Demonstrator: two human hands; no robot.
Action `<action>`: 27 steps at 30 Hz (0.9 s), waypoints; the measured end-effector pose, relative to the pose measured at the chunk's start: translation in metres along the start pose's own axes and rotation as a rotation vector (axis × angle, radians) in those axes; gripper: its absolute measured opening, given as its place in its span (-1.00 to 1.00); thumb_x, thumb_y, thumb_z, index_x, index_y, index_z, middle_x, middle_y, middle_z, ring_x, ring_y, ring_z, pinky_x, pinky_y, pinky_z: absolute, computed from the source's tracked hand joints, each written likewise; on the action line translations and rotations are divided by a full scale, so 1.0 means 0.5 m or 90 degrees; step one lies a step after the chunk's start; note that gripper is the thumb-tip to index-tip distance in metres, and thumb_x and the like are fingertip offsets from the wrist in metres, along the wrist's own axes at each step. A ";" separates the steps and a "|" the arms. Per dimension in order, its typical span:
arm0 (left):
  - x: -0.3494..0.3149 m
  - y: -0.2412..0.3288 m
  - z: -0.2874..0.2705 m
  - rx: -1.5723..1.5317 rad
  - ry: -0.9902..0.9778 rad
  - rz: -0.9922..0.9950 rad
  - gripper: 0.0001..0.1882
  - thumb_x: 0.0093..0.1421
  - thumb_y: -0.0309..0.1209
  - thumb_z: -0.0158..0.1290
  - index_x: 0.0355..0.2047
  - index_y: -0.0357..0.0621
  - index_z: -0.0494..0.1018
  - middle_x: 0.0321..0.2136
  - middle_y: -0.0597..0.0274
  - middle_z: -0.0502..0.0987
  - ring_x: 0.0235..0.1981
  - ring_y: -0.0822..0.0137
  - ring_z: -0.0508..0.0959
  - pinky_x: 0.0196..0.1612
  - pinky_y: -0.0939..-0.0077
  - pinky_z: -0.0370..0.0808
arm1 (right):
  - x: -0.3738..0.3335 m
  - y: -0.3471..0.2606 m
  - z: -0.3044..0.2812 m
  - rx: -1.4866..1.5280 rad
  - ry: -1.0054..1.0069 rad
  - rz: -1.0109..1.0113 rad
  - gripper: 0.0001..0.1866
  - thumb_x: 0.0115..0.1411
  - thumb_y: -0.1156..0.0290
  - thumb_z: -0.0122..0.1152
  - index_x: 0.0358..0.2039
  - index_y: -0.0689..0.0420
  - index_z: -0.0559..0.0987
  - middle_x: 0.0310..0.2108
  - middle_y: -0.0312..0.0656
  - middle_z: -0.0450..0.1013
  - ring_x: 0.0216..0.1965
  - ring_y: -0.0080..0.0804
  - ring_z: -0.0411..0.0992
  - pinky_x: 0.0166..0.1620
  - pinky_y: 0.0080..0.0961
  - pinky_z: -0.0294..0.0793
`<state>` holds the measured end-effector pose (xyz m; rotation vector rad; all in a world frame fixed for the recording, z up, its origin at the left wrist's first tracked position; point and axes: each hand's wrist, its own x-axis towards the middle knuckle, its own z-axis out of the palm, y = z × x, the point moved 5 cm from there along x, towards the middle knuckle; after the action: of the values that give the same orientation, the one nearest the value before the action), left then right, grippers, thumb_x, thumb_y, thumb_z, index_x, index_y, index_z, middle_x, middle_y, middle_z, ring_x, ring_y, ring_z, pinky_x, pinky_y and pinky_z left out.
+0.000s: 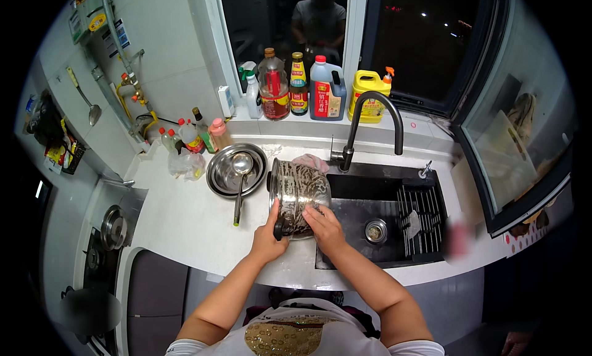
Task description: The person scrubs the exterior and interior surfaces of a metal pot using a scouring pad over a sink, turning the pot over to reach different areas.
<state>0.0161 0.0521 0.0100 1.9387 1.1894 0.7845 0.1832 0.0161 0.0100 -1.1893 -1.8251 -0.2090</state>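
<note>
While the left hand (pixel 269 242) presses its thumb against the near left edge of a steel pot (pixel 302 192), beside a black handle (pixel 279 228), its other fingers are hidden from me, so I cannot tell how tightly they close. The right hand (pixel 325 229) lies with loosely spread fingers against the pot's wall, not clenched. Streaked with dark marks, the pot sits tipped on its side on the white counter (pixel 179 232), at the left edge of the black sink (pixel 348 217). Just beyond it I see a crumpled pink cloth (pixel 312 163). To the left, nested metal bowls (pixel 216 183) hold a ladle (pixel 242 164), its handle pointing near. At the right of the sink stretches a wire rack (pixel 422 223); on the far side rises a dark faucet (pixel 399 131), with bottles (pixel 274 87) lined along the sill behind.
</note>
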 end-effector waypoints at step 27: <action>0.007 0.013 0.004 0.023 -0.015 -0.041 0.08 -0.17 -0.56 0.05 0.37 0.12 -0.22 -0.29 0.05 0.58 -0.37 0.07 0.60 -0.24 0.49 0.47 | -0.031 0.006 0.021 -0.036 -0.031 -0.107 -0.58 0.01 0.62 0.06 -0.05 0.17 0.52 0.05 -0.12 0.42 0.00 -0.12 0.42 0.06 -0.31 0.42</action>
<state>0.0219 0.0528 0.0146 1.9230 1.2535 0.7094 0.1810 0.0136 -0.0085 -1.0876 -1.9755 -0.3323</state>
